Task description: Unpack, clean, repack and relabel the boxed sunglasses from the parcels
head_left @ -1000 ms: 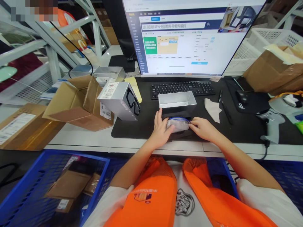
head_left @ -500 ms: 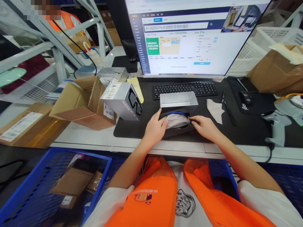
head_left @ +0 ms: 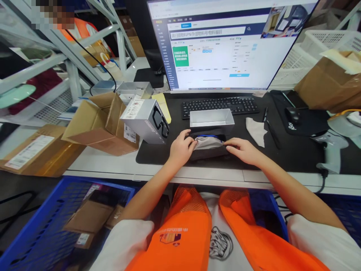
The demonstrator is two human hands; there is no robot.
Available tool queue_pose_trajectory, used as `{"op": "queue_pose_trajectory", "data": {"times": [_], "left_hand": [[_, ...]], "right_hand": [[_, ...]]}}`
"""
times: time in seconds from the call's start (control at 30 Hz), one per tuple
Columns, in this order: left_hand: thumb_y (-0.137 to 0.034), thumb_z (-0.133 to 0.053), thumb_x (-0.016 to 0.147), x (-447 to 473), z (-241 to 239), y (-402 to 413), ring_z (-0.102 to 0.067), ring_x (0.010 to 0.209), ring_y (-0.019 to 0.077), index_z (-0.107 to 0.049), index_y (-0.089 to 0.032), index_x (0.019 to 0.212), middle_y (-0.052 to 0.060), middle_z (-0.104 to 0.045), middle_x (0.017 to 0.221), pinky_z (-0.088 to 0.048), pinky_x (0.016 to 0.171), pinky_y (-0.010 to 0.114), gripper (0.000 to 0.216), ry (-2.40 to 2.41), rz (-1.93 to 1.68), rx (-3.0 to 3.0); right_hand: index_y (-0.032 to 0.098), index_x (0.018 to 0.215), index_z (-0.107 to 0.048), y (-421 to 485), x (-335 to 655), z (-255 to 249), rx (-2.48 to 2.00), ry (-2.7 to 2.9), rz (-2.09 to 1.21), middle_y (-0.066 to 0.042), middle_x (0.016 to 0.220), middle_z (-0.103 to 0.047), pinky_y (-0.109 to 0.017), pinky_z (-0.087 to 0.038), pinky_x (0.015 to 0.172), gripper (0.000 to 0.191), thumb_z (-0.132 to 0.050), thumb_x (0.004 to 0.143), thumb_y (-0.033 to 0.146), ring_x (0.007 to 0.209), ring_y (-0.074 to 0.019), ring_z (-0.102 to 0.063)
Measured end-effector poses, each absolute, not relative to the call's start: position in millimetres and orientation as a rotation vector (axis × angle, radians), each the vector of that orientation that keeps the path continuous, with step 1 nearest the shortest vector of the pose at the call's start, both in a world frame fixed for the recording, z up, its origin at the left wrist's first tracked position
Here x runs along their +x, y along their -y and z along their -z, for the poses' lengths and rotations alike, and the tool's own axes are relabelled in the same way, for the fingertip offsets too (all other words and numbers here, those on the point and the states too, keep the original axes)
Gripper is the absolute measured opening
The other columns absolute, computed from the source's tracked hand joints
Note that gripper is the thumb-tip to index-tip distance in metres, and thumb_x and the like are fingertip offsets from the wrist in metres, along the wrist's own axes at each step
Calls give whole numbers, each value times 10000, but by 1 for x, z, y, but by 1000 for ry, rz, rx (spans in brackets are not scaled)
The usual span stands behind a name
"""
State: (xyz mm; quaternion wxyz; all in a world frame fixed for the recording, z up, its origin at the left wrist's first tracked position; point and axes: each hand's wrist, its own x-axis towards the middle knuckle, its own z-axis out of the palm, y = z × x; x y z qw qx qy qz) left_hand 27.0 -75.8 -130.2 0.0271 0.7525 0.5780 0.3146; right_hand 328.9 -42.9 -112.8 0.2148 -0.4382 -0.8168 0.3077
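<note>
My left hand [head_left: 180, 148] is closed on the left end of a soft dark case with a grey lining and a blue edge [head_left: 208, 142]. At its right end, the fingertips of my right hand [head_left: 241, 150] pinch the dark rim. The grey inside shows at the top between my hands; what else it holds, I cannot tell. Right behind the case lies an open silver-white box part [head_left: 212, 119]. To the left of my left hand stands a silver box with dark eyewear printed on it [head_left: 148, 122].
Behind are a keyboard [head_left: 220, 106] and a monitor [head_left: 211, 49]. An opened cardboard box [head_left: 96, 137] stands at left, above a blue crate [head_left: 34, 226]. Torn paper [head_left: 255, 131], a pen [head_left: 273, 134], a mouse [head_left: 292, 116] and a scanner [head_left: 331, 150] lie at right.
My left fingers have drawn in from the silver-white box part toward the case. Less of the grey lining shows. A tan panel on the monitor has gone.
</note>
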Motion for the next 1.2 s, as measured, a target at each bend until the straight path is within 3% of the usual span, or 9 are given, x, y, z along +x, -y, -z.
{"op": "queue_pose_trajectory", "data": {"times": [0.23, 0.4, 0.53, 0.67, 0.83, 0.97, 1.03, 1.2], "left_hand": [[-365, -508, 1013, 21, 120, 75, -631, 1251, 303, -721, -164, 720, 151, -633, 1392, -516, 1084, 475, 414, -1638, -750, 2401], [-448, -498, 1017, 13, 103, 87, -517, 1415, 311, -752, -173, 695, 118, -514, 1568, -421, 1198, 506, 494, -1354, -609, 2371], [-499, -660, 922, 3, 95, 100, -391, 1515, 344, -775, -193, 768, 87, -356, 1677, -357, 1245, 543, 361, -1256, -451, 2335], [-485, -736, 873, 2, 97, 106, -272, 1573, 365, -749, -185, 811, 103, -243, 1718, -309, 1264, 564, 307, -1212, -470, 2298], [-437, -736, 889, 14, 109, 108, -112, 1615, 372, -740, -191, 1082, 136, -53, 1749, -271, 1267, 594, 313, -1172, -621, 2323], [-430, -717, 903, 23, 110, 108, -98, 1611, 393, -753, -169, 937, 145, -178, 1723, -261, 1269, 619, 266, -1158, -632, 2455], [-430, -707, 908, 25, 106, 107, -179, 1594, 398, -730, -145, 834, 182, -283, 1678, -305, 1263, 591, 295, -1175, -628, 2509], [-519, -657, 921, 15, 99, 106, -399, 1490, 426, -734, -129, 780, 213, -434, 1586, -425, 1197, 580, 422, -1434, -549, 2551]], "right_hand": [[261, 1341, -652, 75, 330, 110, -1001, 2382, -945, -98, 1275, -597, -414, -520, 1038, 492, -718, 898, 465, 1159, -260, -642], [215, 1005, -651, 82, 319, 115, -1168, 2422, -815, -60, 1071, -614, -369, -516, 872, 204, -729, 888, 363, 938, -220, -644], [208, 856, -566, 77, 314, 119, -1216, 2390, -666, -41, 960, -602, -333, -464, 752, 225, -738, 884, 350, 822, -197, -599], [215, 762, -488, 71, 311, 120, -1140, 2388, -615, -41, 898, -593, -325, -438, 757, 307, -734, 890, 347, 840, -206, -579], [216, 778, -516, 68, 312, 121, -1022, 2392, -609, -42, 845, -611, -326, -437, 773, 270, -695, 921, 360, 867, -220, -576], [211, 792, -568, 66, 315, 120, -1008, 2407, -635, -45, 847, -634, -326, -442, 772, 244, -668, 941, 376, 870, -218, -592], [213, 767, -559, 64, 316, 121, -1066, 2428, -596, -43, 813, -628, -333, -432, 747, 280, -659, 947, 403, 839, -221, -588], [219, 720, -517, 56, 318, 124, -1183, 2435, -493, -57, 796, -621, -354, -429, 728, 351, -652, 942, 455, 818, -234, -582]]}}
